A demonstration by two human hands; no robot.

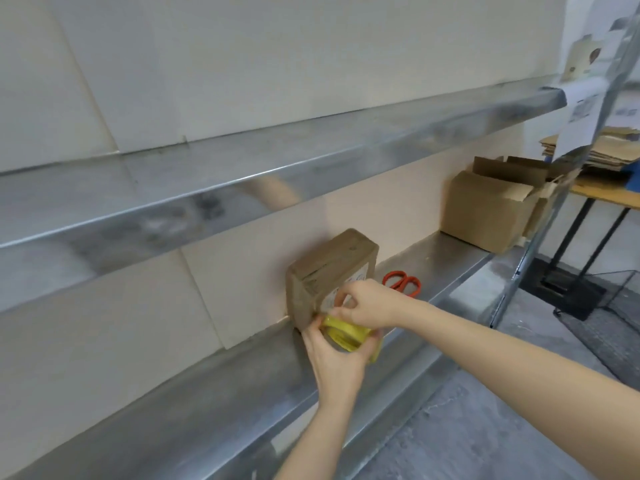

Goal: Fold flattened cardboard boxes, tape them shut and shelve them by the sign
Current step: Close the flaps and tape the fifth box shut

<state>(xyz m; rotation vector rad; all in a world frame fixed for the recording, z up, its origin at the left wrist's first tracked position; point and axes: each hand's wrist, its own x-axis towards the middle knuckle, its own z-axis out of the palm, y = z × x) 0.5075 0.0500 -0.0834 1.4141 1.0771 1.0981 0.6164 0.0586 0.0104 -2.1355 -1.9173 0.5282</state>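
Note:
A small folded brown cardboard box (pixel 329 268) stands on the metal shelf (pixel 214 403) against the back wall. My left hand (pixel 337 362) grips a yellow roll of tape (pixel 346 332) just in front of the box's lower edge. My right hand (pixel 367 303) reaches in from the right and pinches at the tape's end on top of the roll, against the box's front face with its round label.
Red-handled scissors (pixel 401 282) lie on the shelf just right of the box. A larger open cardboard box (pixel 491 209) sits farther right. An upper shelf (pixel 242 181) overhangs. Flattened cardboard (pixel 609 150) is stacked on a table beyond a hanging paper sign (pixel 578 116).

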